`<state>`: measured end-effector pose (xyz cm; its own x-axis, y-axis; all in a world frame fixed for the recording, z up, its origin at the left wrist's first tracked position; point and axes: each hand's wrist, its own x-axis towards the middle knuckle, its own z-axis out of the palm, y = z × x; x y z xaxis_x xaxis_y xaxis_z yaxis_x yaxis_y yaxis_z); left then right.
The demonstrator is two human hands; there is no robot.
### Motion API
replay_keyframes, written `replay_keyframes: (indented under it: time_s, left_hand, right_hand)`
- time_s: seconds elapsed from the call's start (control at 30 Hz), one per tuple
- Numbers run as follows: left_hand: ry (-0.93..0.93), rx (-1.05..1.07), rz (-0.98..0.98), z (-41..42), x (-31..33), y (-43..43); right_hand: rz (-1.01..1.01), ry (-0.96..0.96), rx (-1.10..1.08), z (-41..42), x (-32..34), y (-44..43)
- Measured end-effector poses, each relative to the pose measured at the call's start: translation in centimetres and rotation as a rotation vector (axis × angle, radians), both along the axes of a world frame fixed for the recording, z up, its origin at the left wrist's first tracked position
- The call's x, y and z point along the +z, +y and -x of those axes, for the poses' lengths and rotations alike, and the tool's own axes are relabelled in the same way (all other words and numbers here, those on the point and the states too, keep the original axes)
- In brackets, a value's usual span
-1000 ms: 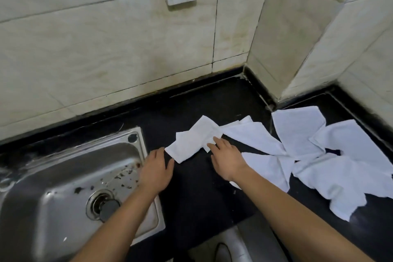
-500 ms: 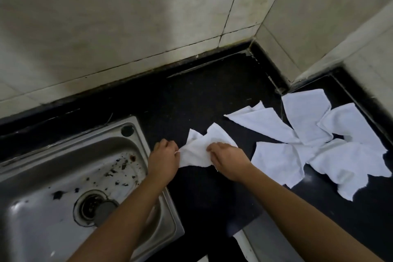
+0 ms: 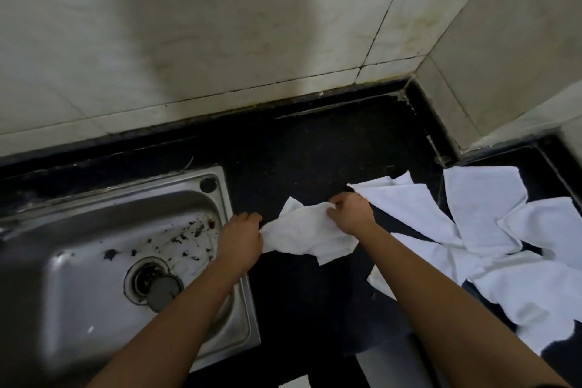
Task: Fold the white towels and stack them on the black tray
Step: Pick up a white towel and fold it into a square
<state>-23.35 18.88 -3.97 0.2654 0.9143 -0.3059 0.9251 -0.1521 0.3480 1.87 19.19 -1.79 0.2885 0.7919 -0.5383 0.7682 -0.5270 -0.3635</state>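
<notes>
A crumpled white towel (image 3: pixel 307 235) is held just above the black counter (image 3: pixel 315 154) between my two hands. My left hand (image 3: pixel 242 235) pinches its left corner beside the sink's right rim. My right hand (image 3: pixel 351 214) grips its upper right edge with curled fingers. Several more white towels (image 3: pixel 485 220) lie spread and overlapping on the counter to the right, some under my right forearm. No separate black tray can be told apart from the dark counter.
A steel sink (image 3: pixel 220 198) with dark debris and a drain plug (image 3: pixel 154 285) fills the left. Tiled walls (image 3: pixel 252 25) close the back and form a corner at the right. The counter's front edge runs below my arms.
Both hands have taken hold of the towel and raised it off the counter, pulling its ends apart. The camera has tilted down, so the wall socket is out of view.
</notes>
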Motion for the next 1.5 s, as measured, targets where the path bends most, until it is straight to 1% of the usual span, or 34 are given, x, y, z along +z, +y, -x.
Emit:
replay_keyframes:
  time_s: [0.07,0.17,0.27,0.33,0.47,0.57,0.63,0.73,0.83,0.97,1.03,1.13,1.2,1.23,1.3,1.4,1.5]
  left_hand:
    - [0.082,-0.02,0.022,-0.2,1.0,0.2]
    - [0.166,-0.033,0.035,-0.7,2.9,0.7]
    - [0.17,-0.007,0.001,-1.2,5.6,1.8]
    - [0.116,0.036,-0.041,-1.4,8.0,3.0]
    - [-0.09,0.125,-0.311,-1.7,13.6,5.5]
    - [-0.18,0.174,-0.458,-2.0,17.5,6.7]
    - [-0.23,0.185,-0.544,-2.1,19.3,6.7]
    - [-0.248,0.18,-0.612,-1.9,19.6,5.8]
    - [-0.215,0.099,-0.599,-0.7,17.1,3.7]
    - [-0.143,-0.014,-0.473,0.6,10.7,-0.7]
    - [-0.066,-0.09,-0.36,1.3,6.9,-3.5]
    - [0.096,-0.255,-0.184,2.3,2.4,-8.4]
    - [0.203,-0.391,-0.096,2.7,0.7,-11.3]
    - [0.232,-0.431,-0.059,2.8,0.3,-12.5]
    - [0.23,-0.47,-0.044,3.2,-0.2,-13.5]
    - [0.189,-0.456,-0.064,3.4,0.1,-13.1]
    - [0.079,-0.389,-0.004,3.0,1.3,-11.8]
  right_hand:
    - [-0.007,0.094,-0.01,-0.9,1.5,-0.1]
    - [-0.032,0.251,-0.103,-2.4,4.3,-0.3]
    - [-0.072,0.354,-0.089,-3.8,7.5,-0.4]
    - [-0.154,0.357,-0.053,-4.6,9.4,0.1]
    - [-0.408,0.348,-0.088,-5.5,13.5,1.5]
    - [-0.568,0.326,-0.077,-5.7,16.0,2.6]
    - [-0.643,0.332,-0.078,-5.4,17.2,2.5]
    - [-0.674,0.329,-0.065,-5.0,17.2,1.5]
    - [-0.615,0.262,-0.007,-4.5,14.9,-0.7]
    - [-0.436,0.097,0.16,-4.0,9.2,-5.1]
    - [-0.301,0.015,0.294,-3.7,6.4,-7.8]
    - [-0.097,-0.036,0.463,-3.5,2.9,-12.3]
    - [-0.049,-0.067,0.54,-3.5,1.5,-14.6]
    - [-0.047,-0.074,0.546,-3.5,1.1,-15.5]
    - [-0.069,-0.095,0.547,-3.6,0.7,-16.7]
    - [-0.086,-0.09,0.559,-3.8,0.7,-17.5]
    - [-0.063,-0.053,0.529,-4.1,1.0,-17.0]
